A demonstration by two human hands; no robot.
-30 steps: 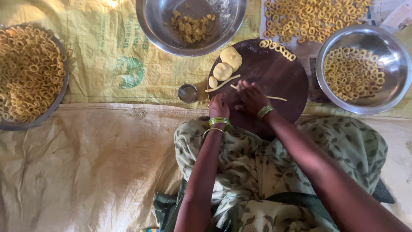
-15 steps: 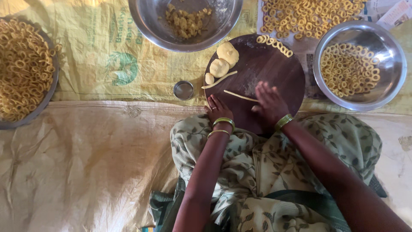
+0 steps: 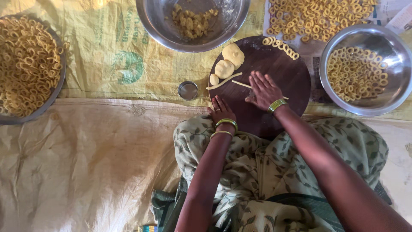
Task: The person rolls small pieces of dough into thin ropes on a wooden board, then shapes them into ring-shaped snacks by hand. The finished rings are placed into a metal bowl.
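Observation:
A round dark wooden board (image 3: 283,68) lies in front of me. My right hand (image 3: 262,89) presses flat, fingers spread, on a thin strip of yellow dough (image 3: 242,84) that sticks out on both sides of the palm. My left hand (image 3: 221,110) rests with curled fingers on the board's near left edge and holds nothing that I can see. A second dough strip (image 3: 223,81), two larger dough balls (image 3: 228,61) and a small one (image 3: 214,79) lie on the board's left part. A short row of dough rings (image 3: 281,46) sits at its far edge.
A steel bowl (image 3: 171,30) with dough crumbs stands beyond the board. A steel bowl of rings (image 3: 390,92) is at the right, loose rings on paper (image 3: 317,19) at the back right, a tray of rings (image 3: 25,64) at the far left. A small steel cup (image 3: 188,90) stands left of the board.
My right hand has slid away from the left hand, outward over the board, flattening onto the dough strip. My left hand has stayed at the board's near edge.

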